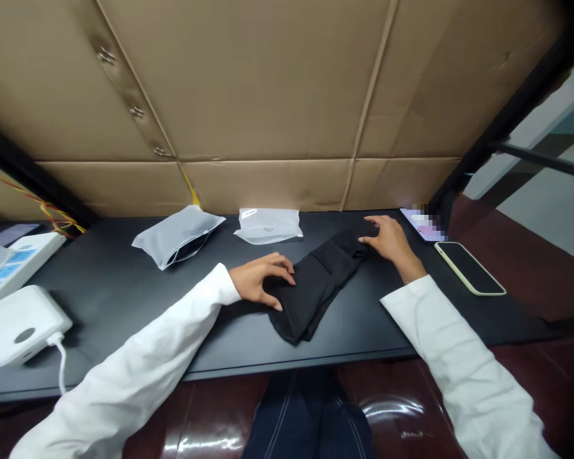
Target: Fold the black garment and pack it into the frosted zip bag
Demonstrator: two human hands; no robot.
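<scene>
A folded piece of black fabric (310, 284), its kind not clear, lies slantwise on the black table (224, 347). My left hand (261, 279) is at its near left side, fingers curved and apart, with the fingertips at or just over the cloth. At the far right end of the fabric is my right hand (390, 241), its thumb and forefinger spread; the thumb tip is close to the cloth, and whether it touches I cannot tell. Behind the fabric lie a flat frosted plastic pouch (268, 226) and, farther left, a fuller frosted zip pouch (179, 233) with its mouth gaping.
A phone (471, 268) in a pale case and a card-like item (423, 223) lie at the right. On the left are a white charger box (23, 325) with a cable and a white power strip (19, 261). A cardboard wall (268, 95) closes off the back.
</scene>
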